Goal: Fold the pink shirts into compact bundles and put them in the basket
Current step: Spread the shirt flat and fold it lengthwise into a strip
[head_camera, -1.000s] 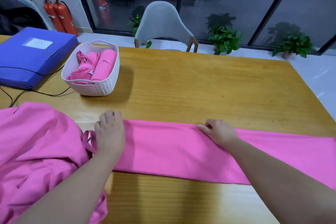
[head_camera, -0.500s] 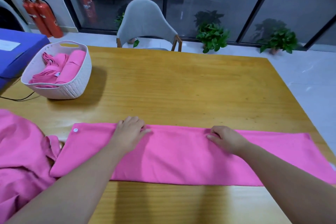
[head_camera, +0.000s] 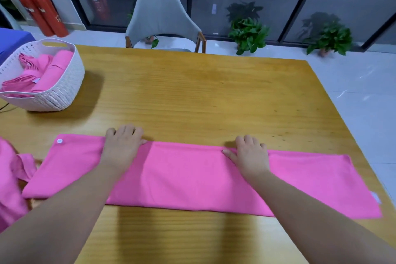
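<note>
At the far left edge a loose heap of pink shirts [head_camera: 9, 180] lies crumpled on the wooden surface [head_camera: 203, 96], just beside the left end of the folded shirt. Beyond that heap, well apart from the folded shirt, stands a white woven basket [head_camera: 64, 90] with rolled pink bundles [head_camera: 40, 73] inside it; a blue box [head_camera: 12, 38] shows behind the basket.

The folded pink shirt [head_camera: 188, 180] lies as a long flat band across the near part of the surface, its left end bearing a small white snap [head_camera: 59, 141] at the far corner. The left hand [head_camera: 123, 146] rests on the shirt's far edge, a little right of that snap, its fingers curled over the edge so that the fingertips are toward the bare wood; whether they pinch the cloth or only press on it cannot be told. Further right along the same far edge the right hand [head_camera: 250, 154] lies on the shirt with fingers bent over the edge and the thumb stretched flat on the fabric; its hold cannot be told either. The stretch of shirt between the hands is smooth. The shirt's right end reaches close to the surface's right edge, with a small white tag [head_camera: 376, 197] at the near corner.

Behind the surface stand a grey chair [head_camera: 160, 19], red fire extinguishers [head_camera: 42, 13] and potted plants [head_camera: 248, 32].
</note>
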A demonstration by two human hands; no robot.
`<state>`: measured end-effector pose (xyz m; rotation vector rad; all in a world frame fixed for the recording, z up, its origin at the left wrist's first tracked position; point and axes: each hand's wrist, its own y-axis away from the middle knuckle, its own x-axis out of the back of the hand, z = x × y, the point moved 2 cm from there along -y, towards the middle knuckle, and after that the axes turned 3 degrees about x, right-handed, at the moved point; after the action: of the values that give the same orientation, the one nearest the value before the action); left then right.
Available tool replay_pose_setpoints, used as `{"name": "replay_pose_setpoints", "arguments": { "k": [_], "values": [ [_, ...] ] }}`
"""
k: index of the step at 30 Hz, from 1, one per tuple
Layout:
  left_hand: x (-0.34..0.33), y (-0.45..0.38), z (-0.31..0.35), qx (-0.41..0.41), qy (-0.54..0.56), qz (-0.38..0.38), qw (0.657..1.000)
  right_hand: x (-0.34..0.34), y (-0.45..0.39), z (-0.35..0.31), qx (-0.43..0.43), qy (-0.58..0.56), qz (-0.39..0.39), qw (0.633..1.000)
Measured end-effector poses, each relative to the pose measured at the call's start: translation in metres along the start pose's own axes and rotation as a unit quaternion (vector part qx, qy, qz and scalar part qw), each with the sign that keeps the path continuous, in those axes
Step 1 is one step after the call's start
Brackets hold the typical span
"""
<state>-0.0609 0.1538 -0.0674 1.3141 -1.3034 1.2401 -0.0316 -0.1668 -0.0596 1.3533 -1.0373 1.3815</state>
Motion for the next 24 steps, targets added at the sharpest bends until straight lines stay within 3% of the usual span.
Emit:
{"name": "replay_pose_setpoints", "arguments": {
  "k": [2,4,6,9,12,19,22,24],
  "values": [
    [0.011,0.007,0.026,0.009,0.031,0.061,0.998,-0.001,0.008,-0.009,0.042,-0.003,0.102,0.994],
    [0.017,0.023,0.071,-0.028,0.099,0.040,0.994,-0.005,0.023,-0.025,0.106,-0.081,0.129,0.983],
    [0.014,0.044,0.117,-0.082,0.153,-0.014,0.985,-0.012,0.040,-0.036,0.148,-0.135,0.078,0.977],
    [0.000,0.066,0.143,-0.134,0.117,-0.083,0.981,-0.025,0.053,-0.020,0.135,-0.164,-0.016,0.977],
    [-0.008,0.063,0.139,-0.132,0.097,-0.105,0.981,-0.032,0.053,0.029,0.106,-0.125,-0.032,0.986],
    [-0.007,0.051,0.135,-0.068,0.106,-0.107,0.986,-0.037,0.050,0.138,-0.030,-0.112,-0.059,0.992],
    [-0.001,0.038,0.138,0.014,0.153,-0.066,0.986,-0.032,0.051,0.175,-0.048,-0.166,-0.005,0.985],
    [0.004,0.023,0.137,0.056,0.167,-0.029,0.984,-0.028,0.053,0.192,-0.026,-0.143,0.048,0.988]
  ]
}}
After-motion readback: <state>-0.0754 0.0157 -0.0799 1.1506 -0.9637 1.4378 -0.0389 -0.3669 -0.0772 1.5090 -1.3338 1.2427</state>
